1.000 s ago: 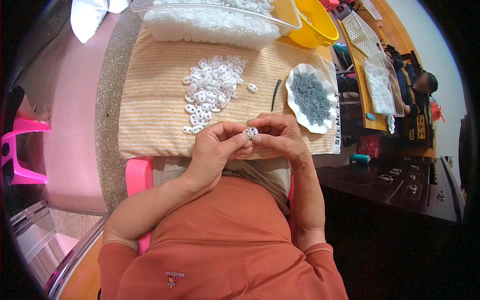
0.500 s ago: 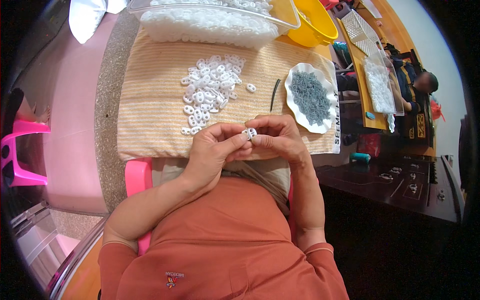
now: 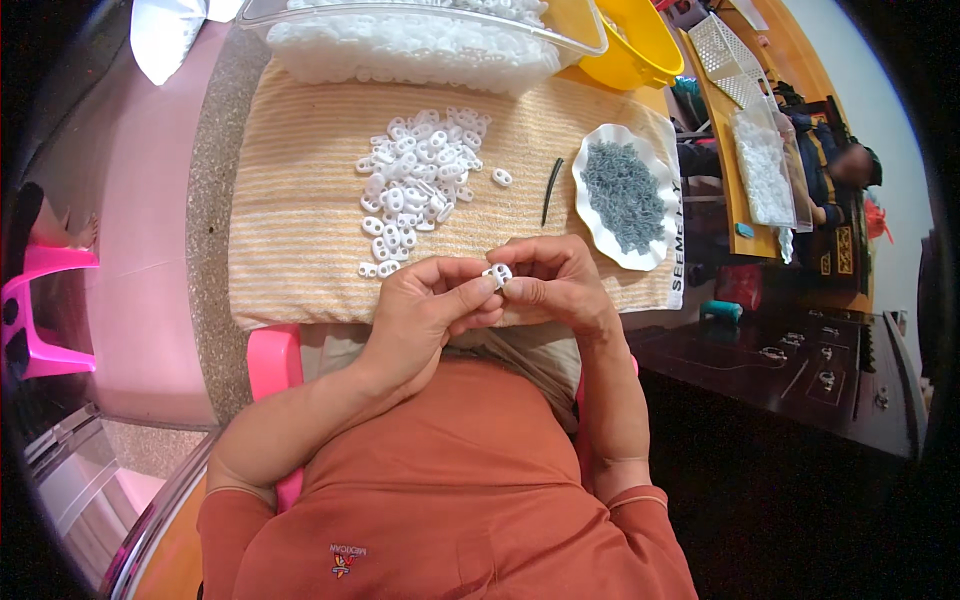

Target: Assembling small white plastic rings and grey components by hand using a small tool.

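Observation:
A small white two-hole cord lock [image 3: 500,271] is pinched between my hands at the near edge of the towel. My left hand [image 3: 437,298] grips it from the left with thumb and forefinger, the other fingers curled. From the other side, my right hand [image 3: 556,284] has thumb and fingertips closed on it. Fingers cover part of the piece. Beyond my left hand lies a loose pile of similar white two-hole pieces [image 3: 408,182], with a single piece [image 3: 502,177] apart to its right. A scalloped white dish [image 3: 590,225] to the right holds many small grey springs [image 3: 625,195].
A striped towel [image 3: 300,200] covers the work surface. At its far edge stand a clear bin [image 3: 420,60] full of white pieces and a yellow basin [image 3: 635,55]. A thin black strip [image 3: 551,190] lies near the dish. Another person [image 3: 835,165] sits at the far right.
The cord lock has turned slightly in my fingertips, so its holes show more plainly. Both hands stay in nearly the same place; the view has shifted slightly.

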Demonstrator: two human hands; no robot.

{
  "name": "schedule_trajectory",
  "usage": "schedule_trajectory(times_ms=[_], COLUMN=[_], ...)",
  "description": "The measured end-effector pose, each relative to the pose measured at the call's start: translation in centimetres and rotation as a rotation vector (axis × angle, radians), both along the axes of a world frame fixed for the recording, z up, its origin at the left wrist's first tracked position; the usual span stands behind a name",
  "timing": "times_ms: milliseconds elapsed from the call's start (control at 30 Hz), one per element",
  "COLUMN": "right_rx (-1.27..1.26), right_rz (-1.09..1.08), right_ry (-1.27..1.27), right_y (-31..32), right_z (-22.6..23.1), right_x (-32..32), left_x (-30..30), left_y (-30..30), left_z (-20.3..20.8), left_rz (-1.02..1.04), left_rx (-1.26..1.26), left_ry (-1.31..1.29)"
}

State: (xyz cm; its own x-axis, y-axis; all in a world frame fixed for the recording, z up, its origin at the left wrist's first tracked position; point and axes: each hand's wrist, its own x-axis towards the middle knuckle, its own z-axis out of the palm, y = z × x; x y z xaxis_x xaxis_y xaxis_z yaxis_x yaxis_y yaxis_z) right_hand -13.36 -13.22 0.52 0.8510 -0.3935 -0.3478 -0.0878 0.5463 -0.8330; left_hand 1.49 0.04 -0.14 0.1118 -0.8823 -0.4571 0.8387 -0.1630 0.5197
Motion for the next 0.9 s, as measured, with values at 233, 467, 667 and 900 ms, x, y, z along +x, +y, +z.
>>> schedule_trajectory(times_ms=[233, 467, 667, 900], right_rx=[0.047, 0.060, 0.023, 0.117], right_rz=[-0.004, -0.003, -0.031, -0.093], right_ry=[-0.047, -0.017, -0.044, -0.077], right_y=[0.1, 0.1, 0.2, 0.8], right_z=[-0.4, 0.3, 0.3, 0.5], right_x=[0.0, 0.2, 0.5, 0.9], left_x=[0.1, 0.2, 0.3, 0.2], left_y=[-0.1, -0.2, -0.2, -0.1], left_z=[0.2, -0.1, -0.1, -0.3], left_rz=[0.001, -0.010, -0.015, -0.006], left_rx=[0.046, 0.041, 0.066, 0.026], left_ry=[0.007, 0.020, 0.050, 0.055])
